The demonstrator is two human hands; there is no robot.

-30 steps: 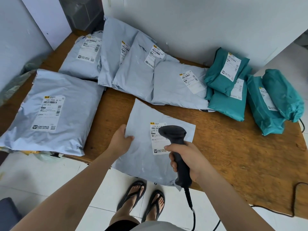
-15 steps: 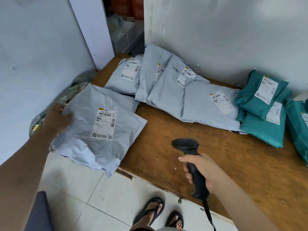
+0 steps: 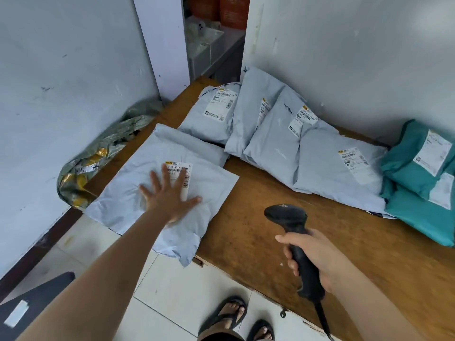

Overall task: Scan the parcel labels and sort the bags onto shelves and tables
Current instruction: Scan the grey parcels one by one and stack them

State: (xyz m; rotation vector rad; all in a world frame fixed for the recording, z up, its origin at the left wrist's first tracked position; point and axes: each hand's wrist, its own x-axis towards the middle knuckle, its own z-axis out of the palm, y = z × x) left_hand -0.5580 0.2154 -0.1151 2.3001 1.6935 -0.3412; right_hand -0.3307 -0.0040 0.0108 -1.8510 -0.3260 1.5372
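Observation:
A flat grey parcel bag point(image 3: 128, 195) with a white label lies on the left end of the wooden table point(image 3: 258, 232), on top of another grey bag, its near corner hanging over the edge. My left hand point(image 3: 170, 195) presses flat on it, fingers spread, partly covering the label. My right hand point(image 3: 317, 257) grips the handle of a black barcode scanner point(image 3: 288, 217) above the bare table, its head pointing toward the far bags. A row of several grey bags point(image 3: 273, 136) leans against the back wall.
Teal bags point(image 3: 418, 193) are stacked at the table's right. A crumpled green and yellow bag point(image 3: 98, 156) sits wedged between the table and the left wall. A dark parcel point(image 3: 32, 303) lies low at the left. My sandalled feet point(image 3: 236, 316) stand on white floor tiles.
The grey bag I held at the table's front went left onto the large grey bag. My left hand let go of its edge and now lies flat on top. The scanner stayed put.

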